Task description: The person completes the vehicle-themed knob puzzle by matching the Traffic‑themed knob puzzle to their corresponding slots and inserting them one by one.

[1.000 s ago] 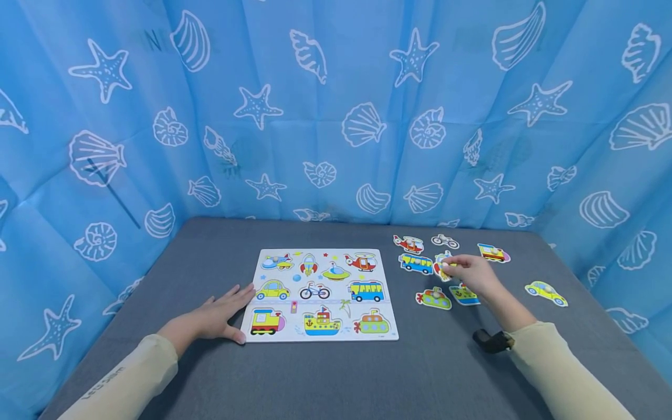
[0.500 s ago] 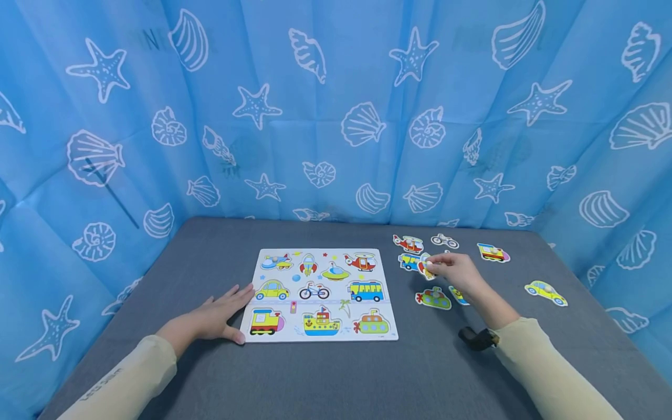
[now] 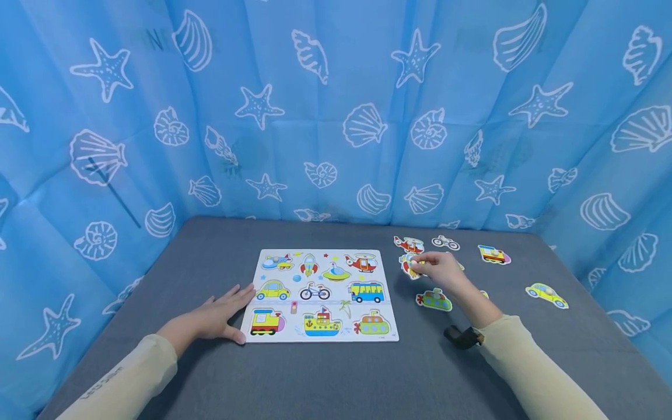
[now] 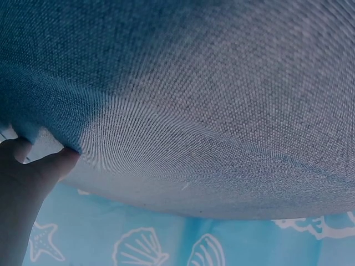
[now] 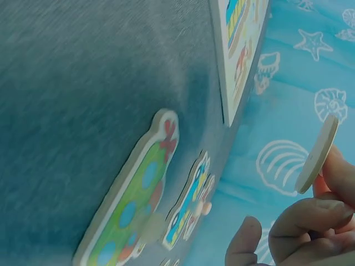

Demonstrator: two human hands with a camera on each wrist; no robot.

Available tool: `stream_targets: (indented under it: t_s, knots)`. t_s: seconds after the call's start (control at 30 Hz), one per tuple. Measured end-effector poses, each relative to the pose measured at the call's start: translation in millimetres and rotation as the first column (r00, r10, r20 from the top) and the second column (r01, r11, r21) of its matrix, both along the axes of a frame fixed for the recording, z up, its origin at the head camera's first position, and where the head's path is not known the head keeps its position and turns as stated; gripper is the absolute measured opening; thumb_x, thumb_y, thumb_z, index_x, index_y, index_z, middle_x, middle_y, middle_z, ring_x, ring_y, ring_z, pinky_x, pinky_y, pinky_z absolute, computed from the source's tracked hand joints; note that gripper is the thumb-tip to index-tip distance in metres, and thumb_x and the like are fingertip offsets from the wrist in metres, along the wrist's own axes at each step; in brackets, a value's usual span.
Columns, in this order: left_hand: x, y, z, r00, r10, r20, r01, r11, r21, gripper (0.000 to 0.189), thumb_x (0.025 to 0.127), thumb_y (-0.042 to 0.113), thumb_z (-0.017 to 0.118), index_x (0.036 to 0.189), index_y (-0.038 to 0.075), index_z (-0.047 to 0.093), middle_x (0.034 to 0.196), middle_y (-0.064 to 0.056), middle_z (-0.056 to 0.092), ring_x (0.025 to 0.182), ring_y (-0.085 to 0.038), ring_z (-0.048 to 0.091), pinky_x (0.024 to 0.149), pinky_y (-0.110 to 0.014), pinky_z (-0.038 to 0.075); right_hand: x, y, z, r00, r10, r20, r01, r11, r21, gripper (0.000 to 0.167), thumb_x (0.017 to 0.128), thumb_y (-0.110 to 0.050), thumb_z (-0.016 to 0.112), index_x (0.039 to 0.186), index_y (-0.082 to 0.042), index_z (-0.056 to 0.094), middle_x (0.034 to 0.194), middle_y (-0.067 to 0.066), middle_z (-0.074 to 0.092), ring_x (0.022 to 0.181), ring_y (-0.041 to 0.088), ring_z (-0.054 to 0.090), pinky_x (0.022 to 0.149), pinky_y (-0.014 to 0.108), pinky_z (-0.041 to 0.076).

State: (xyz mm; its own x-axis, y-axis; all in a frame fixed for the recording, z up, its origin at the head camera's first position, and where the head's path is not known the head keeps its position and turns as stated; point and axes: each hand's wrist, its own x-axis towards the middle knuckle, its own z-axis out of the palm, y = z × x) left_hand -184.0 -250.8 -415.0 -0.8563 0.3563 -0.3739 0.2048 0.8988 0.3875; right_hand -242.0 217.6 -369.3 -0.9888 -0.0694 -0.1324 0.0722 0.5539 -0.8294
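Observation:
The thumb and fingers of my right hand (image 3: 446,277) pinch a rocket puzzle piece (image 3: 408,267) by its knob. In the right wrist view that piece (image 5: 319,155) is seen nearly edge-on, raised off the table. From the head it overlaps the bus piece, which is mostly hidden; the right wrist view shows the bus piece (image 5: 186,202) lying flat. My left hand (image 3: 217,315) lies with spread fingers at the left edge of the white puzzle board (image 3: 343,338). Printed vehicles cover this board. The left wrist view catches only part of the left hand (image 4: 36,166).
Around my right hand lie a helicopter piece (image 3: 408,245), a bicycle piece (image 3: 445,242), a train piece (image 3: 493,254), a car piece (image 3: 546,294) and a submarine piece (image 3: 434,299). The forearm mostly covers another piece. A blue curtain (image 3: 325,146) hangs behind the grey table (image 3: 336,385).
My right hand has carried the rocket piece leftward from its place among the pieces to over the bus piece. The left hand stays put on the board's edge.

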Motion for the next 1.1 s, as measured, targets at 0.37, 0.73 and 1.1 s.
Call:
stream_targets:
  t_s: [0.37, 0.73, 1.1]
  knots:
    - [-0.8, 1.3, -0.2, 1.0, 0.004, -0.018, -0.005, 1.0, -0.014, 0.11, 0.073, 0.046, 0.081, 0.155, 0.007, 0.02, 0.161, -0.015, 0.014, 0.146, -0.041, 0.006, 0.106, -0.072, 0.006, -6.7, -21, -3.1, 1.0, 0.004, 0.009, -0.003, 0.996, -0.092, 0.031, 0.097, -0.015, 0.061, 0.118, 0.007, 0.062, 0.095, 0.009, 0.067, 0.092, 0.024, 0.059, 0.093, 0.051, 0.044]
    - [1.2, 2.5, 1.0, 1.0, 0.005, -0.022, -0.005, 1.0, -0.019, 0.108, 0.074, 0.045, 0.081, 0.155, 0.007, 0.021, 0.161, -0.015, 0.015, 0.146, -0.041, 0.007, 0.106, -0.072, 0.007, -11.8, -43, -2.4, 0.999, 0.031, 0.02, -0.029, 0.993, -0.115, 0.028, 0.096, -0.013, 0.062, 0.117, 0.005, 0.063, 0.101, 0.013, 0.066, 0.094, 0.025, 0.058, 0.09, 0.047, 0.043]
    - [3.3, 3.4, 2.1, 1.0, 0.006, -0.031, -0.006, 1.0, -0.006, 0.108, 0.073, 0.042, 0.083, 0.154, 0.005, 0.023, 0.16, -0.016, 0.016, 0.145, -0.042, 0.007, 0.105, -0.073, 0.007, -14.1, -58, -6.6, 0.999, 0.039, 0.008, -0.038, 0.985, -0.166, 0.025, 0.095, -0.009, 0.062, 0.114, 0.008, 0.064, 0.094, 0.01, 0.067, 0.087, 0.021, 0.06, 0.092, 0.05, 0.045]
